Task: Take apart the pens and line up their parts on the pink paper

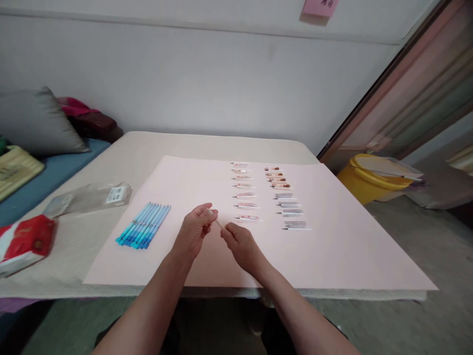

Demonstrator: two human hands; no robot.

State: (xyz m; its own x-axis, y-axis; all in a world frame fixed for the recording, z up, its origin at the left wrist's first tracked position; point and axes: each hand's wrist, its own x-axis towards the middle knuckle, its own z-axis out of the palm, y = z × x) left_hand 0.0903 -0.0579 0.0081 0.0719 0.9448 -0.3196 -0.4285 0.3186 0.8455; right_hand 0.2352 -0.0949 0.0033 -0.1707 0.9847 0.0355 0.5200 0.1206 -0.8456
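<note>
**Both hands on 1 thin rod over the pink sheet**

Here we are above the counter: the left hand pinches the upper end of a thin white rod between thumb and fingertips, and the right hand grips its lower end, fingers curled in tight. The rod sits slanted between them, just above the pink sheet. To the left, a neat row of blue pens lies side by side on the sheet. Just beyond the hands, 2 columns of small pen parts run away from the person. Off the sheet, a clear plastic bag and a red packet rest on the counter's left edge.
</note>
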